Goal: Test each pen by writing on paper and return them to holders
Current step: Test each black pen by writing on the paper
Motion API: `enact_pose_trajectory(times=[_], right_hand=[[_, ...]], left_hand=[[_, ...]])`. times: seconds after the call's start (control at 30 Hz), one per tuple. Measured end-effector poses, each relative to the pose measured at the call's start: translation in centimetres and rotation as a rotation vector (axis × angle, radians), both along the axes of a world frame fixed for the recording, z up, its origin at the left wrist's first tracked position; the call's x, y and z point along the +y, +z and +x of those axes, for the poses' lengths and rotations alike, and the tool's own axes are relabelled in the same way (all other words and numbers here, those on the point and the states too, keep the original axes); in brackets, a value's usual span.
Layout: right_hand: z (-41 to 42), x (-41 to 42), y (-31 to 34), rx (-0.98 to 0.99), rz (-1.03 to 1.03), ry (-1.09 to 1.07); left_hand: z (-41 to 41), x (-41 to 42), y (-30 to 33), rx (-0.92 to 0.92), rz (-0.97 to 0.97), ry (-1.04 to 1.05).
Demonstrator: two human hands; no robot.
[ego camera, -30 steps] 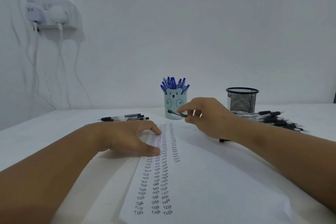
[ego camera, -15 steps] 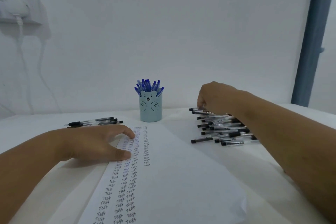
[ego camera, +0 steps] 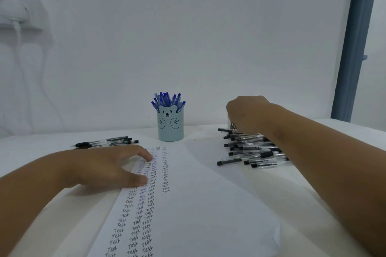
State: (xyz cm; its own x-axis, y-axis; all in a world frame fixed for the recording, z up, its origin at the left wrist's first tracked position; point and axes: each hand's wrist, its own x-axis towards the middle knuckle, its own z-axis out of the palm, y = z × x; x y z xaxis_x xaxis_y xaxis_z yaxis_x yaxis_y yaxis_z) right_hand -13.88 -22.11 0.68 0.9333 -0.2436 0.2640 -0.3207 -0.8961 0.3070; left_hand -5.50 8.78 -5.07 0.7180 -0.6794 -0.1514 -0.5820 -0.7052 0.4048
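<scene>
A white sheet of paper with columns of the handwritten word "Test" lies on the table. My left hand rests on its left edge, fingers spread flat. My right hand hovers at the back right, knuckles up, over a black mesh holder of which only a sliver shows. Its fingers point down and away, so any pen in them is hidden. A pile of black pens lies under that forearm. A light blue bear-faced holder stands behind the paper, holding several blue pens.
A few black pens lie in a row left of the bear holder. The white wall rises right behind the table. A wall socket with cables is at the far left, and a blue-grey post stands at the right.
My right hand moved from the paper's top, where it pinched a black pen, back and right to the mesh holder. The view swung right. My left hand stayed on the paper.
</scene>
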Motion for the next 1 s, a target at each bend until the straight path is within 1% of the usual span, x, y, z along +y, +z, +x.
enact_pose_trajectory(times=[0.1,0.23,0.3,0.37,0.43,0.47,0.53,0.6,0.67,0.73,0.8,0.93,1.0], right_hand=[[0.3,2.7,-0.5,-0.036,0.039,0.15],[1.4,6.4,-3.6,-0.075,0.126,0.357],[1.7,7.4,-5.1,-0.051,0.155,0.411],[1.7,8.2,-6.0,-0.03,0.194,0.451],[1.4,8.7,-6.5,-0.013,0.227,0.493],[1.3,8.9,-6.7,-0.003,0.238,0.506],[1.2,9.0,-6.9,0.01,0.269,0.514],[1.3,9.1,-6.9,0.008,0.29,0.513],[1.4,9.1,-6.9,0.008,0.285,0.517],[1.4,9.2,-6.9,0.004,0.279,0.522],[1.4,9.2,-7.0,0.005,0.28,0.526],[1.5,9.2,-7.0,0.018,0.287,0.524],[1.5,9.3,-7.0,0.023,0.288,0.524]], left_hand=[[-0.2,-0.2,0.0,-0.006,-0.006,0.008],[-0.6,-0.5,0.3,-0.041,-0.023,0.039],[-0.4,-0.6,0.4,-0.066,-0.039,0.037],[0.2,-0.4,0.4,-0.112,-0.122,0.069],[0.9,-0.1,0.5,-0.183,-0.253,0.107],[1.2,0.1,0.6,-0.253,-0.297,0.134],[2.0,0.7,0.8,-0.391,-0.329,0.185],[2.8,1.7,0.9,-0.452,-0.3,0.23],[3.4,2.7,0.9,-0.48,-0.214,0.275],[4.0,3.4,0.7,-0.484,-0.132,0.304],[4.3,3.8,0.4,-0.451,-0.083,0.317],[4.9,4.2,-0.4,-0.443,-0.061,0.287],[4.9,4.0,-0.7,-0.488,-0.029,0.335]])
